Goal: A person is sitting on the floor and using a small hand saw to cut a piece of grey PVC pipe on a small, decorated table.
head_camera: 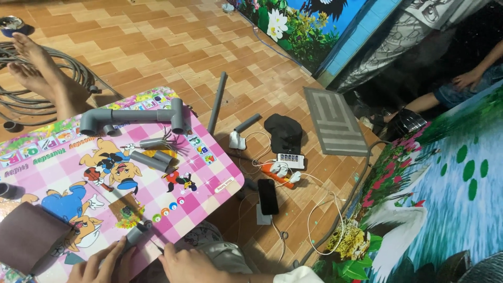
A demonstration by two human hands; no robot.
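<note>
My left hand (102, 264) grips a short grey pipe fitting (137, 233) at the near edge of a small pink checked table (209, 173) printed with cartoon animals. My right hand (191, 264) is beside it, fingers curled near the fitting's end; what it holds is hidden. Further back on the table lie a grey pipe assembly with elbow joints (133, 116), a short grey pipe piece (152, 160) and a small metal tool (152, 141). A brown sheet of sandpaper (29, 236) lies at the table's left.
Another person's bare feet (42, 73) rest by a coiled grey hose (15, 99). On the tiled floor lie a long grey pipe (217, 102), a black phone (268, 196), a power strip with chargers (290, 160), white cables, a black cloth and a grey mat (335, 123). A seated person's arm (461, 84) is far right.
</note>
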